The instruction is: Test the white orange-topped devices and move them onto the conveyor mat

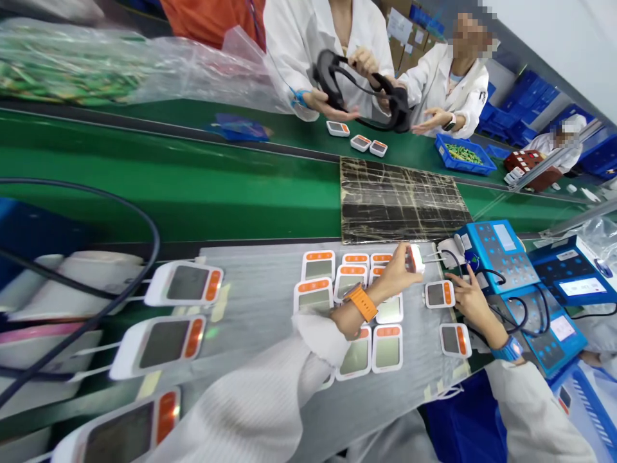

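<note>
My left hand (396,278), with an orange watch band at the wrist, is closed around a small white device with orange buttons (415,258), which is tilted up on edge. A thin white cable runs from that device toward the right. My right hand (468,297) has its fingers spread beside another white display device (439,294), close to the black cables of a blue test box (504,254). Whether its fingertips touch anything is hard to see. Below lies one more display device (456,340). Several similar devices, including one at the front (387,348), sit under and around my left forearm.
Larger display devices (184,284) lie along the left with cables. A black taped board (400,199) bridges the green conveyor (241,199). Across it, people in white coats stand, one holding a black headset (337,80). A blue tray (465,155) holds green parts.
</note>
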The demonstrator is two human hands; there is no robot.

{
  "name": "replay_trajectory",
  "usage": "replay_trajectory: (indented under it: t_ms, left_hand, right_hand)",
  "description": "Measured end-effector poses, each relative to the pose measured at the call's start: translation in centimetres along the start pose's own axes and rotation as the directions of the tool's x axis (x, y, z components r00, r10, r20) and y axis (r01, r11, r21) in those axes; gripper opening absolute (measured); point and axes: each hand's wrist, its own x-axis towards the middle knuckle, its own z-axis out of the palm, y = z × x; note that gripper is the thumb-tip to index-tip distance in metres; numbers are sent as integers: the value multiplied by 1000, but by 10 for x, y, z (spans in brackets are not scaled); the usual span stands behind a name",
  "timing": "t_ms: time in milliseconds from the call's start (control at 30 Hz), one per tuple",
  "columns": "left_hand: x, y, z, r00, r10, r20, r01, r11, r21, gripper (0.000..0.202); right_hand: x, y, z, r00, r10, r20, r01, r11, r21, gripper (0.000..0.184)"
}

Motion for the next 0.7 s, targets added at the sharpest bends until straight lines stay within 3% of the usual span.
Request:
replay_trajectory:
  t_ms: [133,200,300,400,467,567,633,700]
  left_hand:
    - [-3,-6,-1,997,77,-25,-72,984,162,59]
    - [-1,1,-6,995,88,-42,-67,931,358,65]
    - [17,21,-20,998,33,-57,20,676,737,66]
    - [58,35,-44,983,-43,-180,183,389,903,61]
    - [88,38,-61,953,-48,-301,301,305,904,60]
    - [117,37,-73,933,1,-361,344,297,891,71]
    - [114,36,-68,954,97,-285,244,304,921,79]
    - [95,34,-51,972,180,-150,96,276,956,73]
  right_hand:
    - [1,3,0,1000,-20,-3,20,1000,-9,30]
    - [2,2,-3,1000,-9,3,9,1000,-4,28]
    - [3,-3,-9,998,50,31,-51,998,20,27]
    - [5,-13,-22,982,189,-14,-188,980,71,30]
    - [9,-23,-30,945,326,-34,-320,940,117,32]
    - [19,-37,-34,856,514,59,-517,846,131,23]
    - [28,-43,-29,784,608,125,-620,776,115,22]
    - [35,-45,-23,740,654,157,-672,729,132,20]
